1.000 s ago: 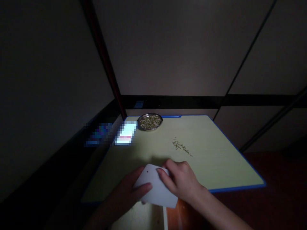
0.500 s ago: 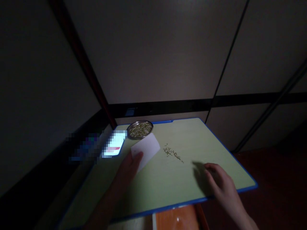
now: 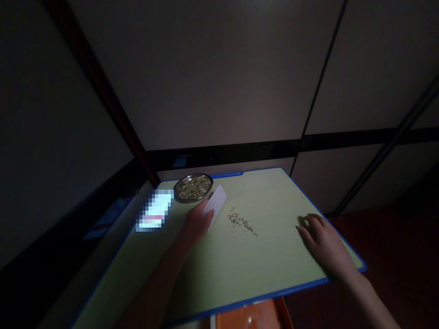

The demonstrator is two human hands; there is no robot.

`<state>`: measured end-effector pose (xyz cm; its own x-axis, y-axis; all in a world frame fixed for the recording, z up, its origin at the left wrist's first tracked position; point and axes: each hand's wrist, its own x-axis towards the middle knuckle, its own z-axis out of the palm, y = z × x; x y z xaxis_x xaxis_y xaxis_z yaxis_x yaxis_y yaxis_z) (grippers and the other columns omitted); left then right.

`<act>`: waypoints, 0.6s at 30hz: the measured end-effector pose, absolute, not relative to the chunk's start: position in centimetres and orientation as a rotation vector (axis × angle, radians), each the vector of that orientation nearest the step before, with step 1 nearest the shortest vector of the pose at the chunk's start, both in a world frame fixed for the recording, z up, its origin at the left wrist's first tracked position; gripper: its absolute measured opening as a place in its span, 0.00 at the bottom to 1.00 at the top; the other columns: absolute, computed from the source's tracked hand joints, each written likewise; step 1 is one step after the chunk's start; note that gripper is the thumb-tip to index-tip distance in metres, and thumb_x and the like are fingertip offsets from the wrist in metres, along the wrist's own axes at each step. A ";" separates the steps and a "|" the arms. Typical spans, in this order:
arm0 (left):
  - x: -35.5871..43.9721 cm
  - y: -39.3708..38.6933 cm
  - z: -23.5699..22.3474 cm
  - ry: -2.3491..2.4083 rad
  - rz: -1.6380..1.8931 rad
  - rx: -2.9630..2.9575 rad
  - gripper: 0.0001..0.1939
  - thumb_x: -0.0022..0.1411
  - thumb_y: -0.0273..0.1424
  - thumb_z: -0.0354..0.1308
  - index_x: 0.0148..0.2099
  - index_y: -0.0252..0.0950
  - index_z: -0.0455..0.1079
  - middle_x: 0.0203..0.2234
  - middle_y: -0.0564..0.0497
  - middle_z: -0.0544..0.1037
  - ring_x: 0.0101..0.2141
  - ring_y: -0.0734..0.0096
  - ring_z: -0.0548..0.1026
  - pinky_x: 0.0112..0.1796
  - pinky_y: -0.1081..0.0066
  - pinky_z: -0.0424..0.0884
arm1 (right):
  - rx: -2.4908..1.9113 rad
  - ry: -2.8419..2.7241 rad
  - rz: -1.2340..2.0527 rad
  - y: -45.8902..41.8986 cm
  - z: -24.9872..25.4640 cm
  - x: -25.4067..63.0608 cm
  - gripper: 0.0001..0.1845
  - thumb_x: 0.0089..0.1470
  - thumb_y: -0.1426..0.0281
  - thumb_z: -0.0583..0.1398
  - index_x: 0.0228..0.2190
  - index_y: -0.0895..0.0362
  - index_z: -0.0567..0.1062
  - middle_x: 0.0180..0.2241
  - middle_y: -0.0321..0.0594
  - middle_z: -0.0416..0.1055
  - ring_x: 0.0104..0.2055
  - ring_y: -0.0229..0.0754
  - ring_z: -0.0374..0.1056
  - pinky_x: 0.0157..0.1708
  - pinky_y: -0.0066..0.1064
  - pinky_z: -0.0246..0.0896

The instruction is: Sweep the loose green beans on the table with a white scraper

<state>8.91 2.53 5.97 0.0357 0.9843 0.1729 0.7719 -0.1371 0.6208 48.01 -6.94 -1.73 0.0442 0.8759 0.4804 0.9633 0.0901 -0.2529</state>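
My left hand (image 3: 199,221) is closed on a white plastic scraper (image 3: 215,203), holding it on edge over a pale green board (image 3: 240,265) with a blue rim. The scraper stands just left of a small scatter of green beans (image 3: 242,222) on the board. A round metal dish (image 3: 192,187) full of the same beans sits at the board's far left, right behind the scraper. My right hand (image 3: 324,244) rests on the board near its right edge, fingers loosely curled, holding nothing.
A lit phone screen (image 3: 155,211) lies at the board's left side next to the dish. An orange surface (image 3: 248,320) shows below the board's near edge. Dim wall panels rise behind, with a dark post (image 3: 103,91) at the left.
My left hand carried the scraper from the near edge up to the beans and tilted it on edge. My right hand let go of it and moved out to the board's right side.
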 end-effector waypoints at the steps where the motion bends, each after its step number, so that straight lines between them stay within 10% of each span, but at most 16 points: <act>1: 8.9 2.8 5.8 1.786 0.799 1.990 0.16 0.57 0.34 0.51 0.46 0.36 0.71 0.37 0.47 0.79 0.36 0.65 0.75 0.37 0.71 0.67 | -1.797 -1.862 -0.235 -6.7 -1.9 47.8 0.22 0.61 0.54 0.54 0.47 0.57 0.71 0.49 0.52 0.70 0.49 0.53 0.68 0.49 0.44 0.64; 18: 12.2 0.5 5.7 1.433 0.647 1.932 0.07 0.53 0.26 0.55 0.37 0.36 0.70 0.27 0.52 0.76 0.29 0.71 0.72 0.27 0.75 0.64 | -1.780 -1.881 -0.293 -6.6 -2.1 47.8 0.23 0.60 0.54 0.54 0.45 0.58 0.74 0.47 0.54 0.72 0.49 0.54 0.69 0.49 0.47 0.65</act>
